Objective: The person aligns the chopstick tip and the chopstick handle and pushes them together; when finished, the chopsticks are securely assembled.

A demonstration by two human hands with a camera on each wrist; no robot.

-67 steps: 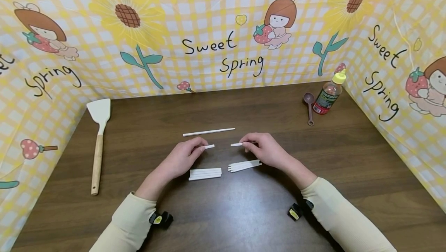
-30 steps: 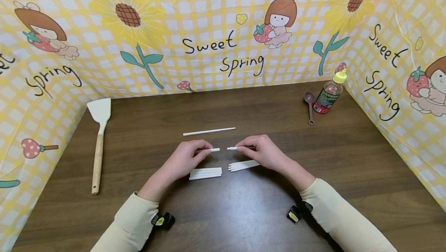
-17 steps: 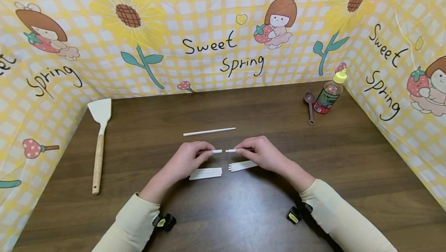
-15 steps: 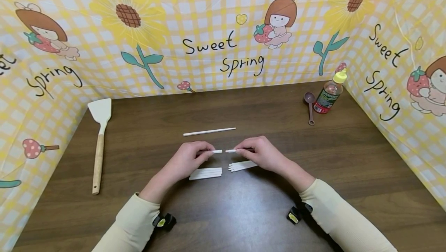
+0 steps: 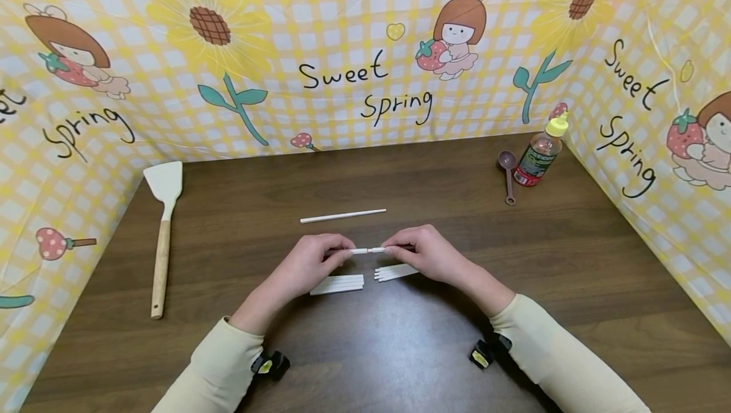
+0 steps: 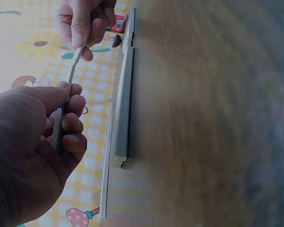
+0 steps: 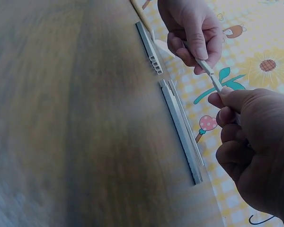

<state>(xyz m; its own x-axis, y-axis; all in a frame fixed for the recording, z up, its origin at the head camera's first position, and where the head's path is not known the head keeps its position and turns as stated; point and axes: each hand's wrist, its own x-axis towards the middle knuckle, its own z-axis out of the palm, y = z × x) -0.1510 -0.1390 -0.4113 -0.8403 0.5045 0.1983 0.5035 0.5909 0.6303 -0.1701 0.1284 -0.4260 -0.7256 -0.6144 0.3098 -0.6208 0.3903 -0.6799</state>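
My left hand (image 5: pixel 311 262) pinches a white chopstick half (image 5: pixel 358 250) between thumb and fingers. Facing it, my right hand (image 5: pixel 429 251) pinches another chopstick half (image 5: pixel 376 250) that has a thinner plug at its tip. The two ends meet in line above the table, with the narrow plug showing at the joint in the right wrist view. In front of the hands lie a left row of chopstick halves (image 5: pixel 337 284) with hollow ends and a right row of halves (image 5: pixel 394 271) with narrow tips. A long, tapered chopstick (image 5: pixel 342 216) lies behind.
A white spatula (image 5: pixel 162 235) with a wooden handle lies at the left of the brown table (image 5: pixel 365 362). At the back right stand a yellow-capped bottle (image 5: pixel 537 156) and a brown measuring spoon (image 5: pixel 507 175). Patterned cloth (image 5: pixel 342 115) walls the back and sides.
Both hands have come toward each other and slightly nearer the body. The gap between the two held halves has closed until their ends meet. Both rows stay put.
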